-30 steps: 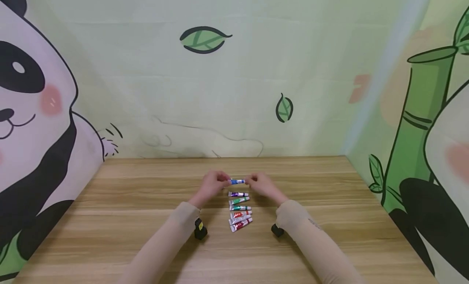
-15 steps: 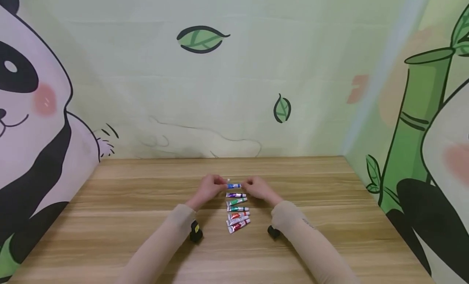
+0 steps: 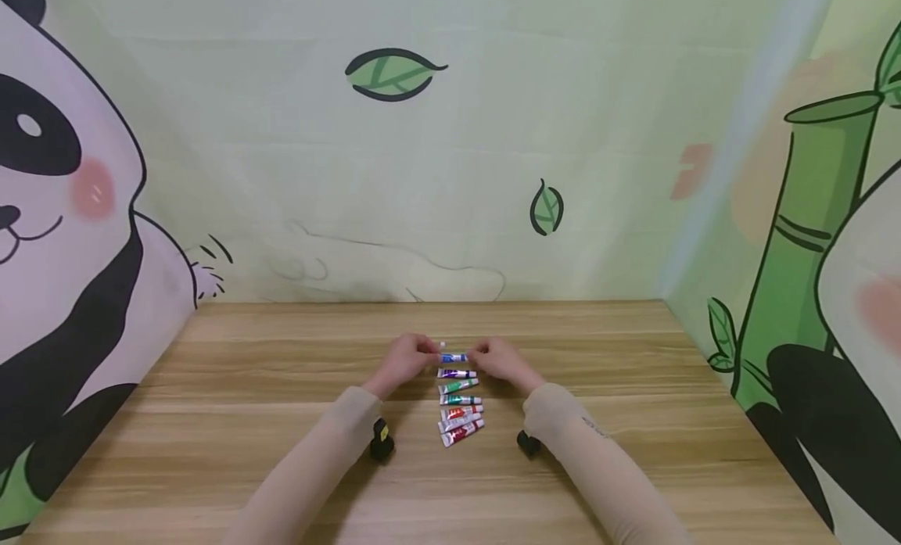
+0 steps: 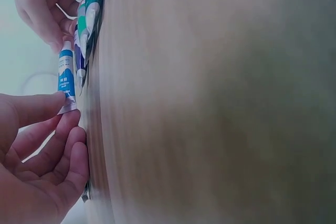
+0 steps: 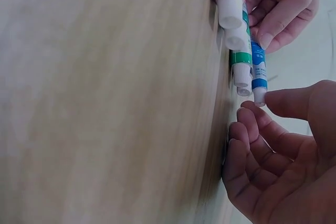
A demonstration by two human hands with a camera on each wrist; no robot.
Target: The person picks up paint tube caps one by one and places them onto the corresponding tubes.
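A small blue paint tube (image 3: 453, 358) is stretched between both hands at the far end of a column of tubes. My left hand (image 3: 411, 356) pinches its flat crimped end between thumb and forefinger, the other fingers curling loosely below. At the white cap (image 5: 260, 96), the thumb and fingertip of my right hand (image 3: 498, 359) pinch from either side. Just nearer to me lies a purple tube (image 3: 457, 374), then a light green tube (image 3: 458, 386) and a dark green tube (image 3: 461, 400). In the left wrist view the blue tube (image 4: 66, 77) shows its printed label.
Closest to me in the column are an orange-red tube (image 3: 461, 413), a pale tube (image 3: 460, 423) and a dark red tube (image 3: 463, 433). A tiny white piece (image 3: 442, 344) shows behind the blue tube. The wooden table (image 3: 281, 482) meets a panda-printed backdrop (image 3: 450, 216).
Both hands have drawn the blue tube toward me, closer to the purple one, and the tiny white piece behind it has come into clearer view. The other tubes lie as before.
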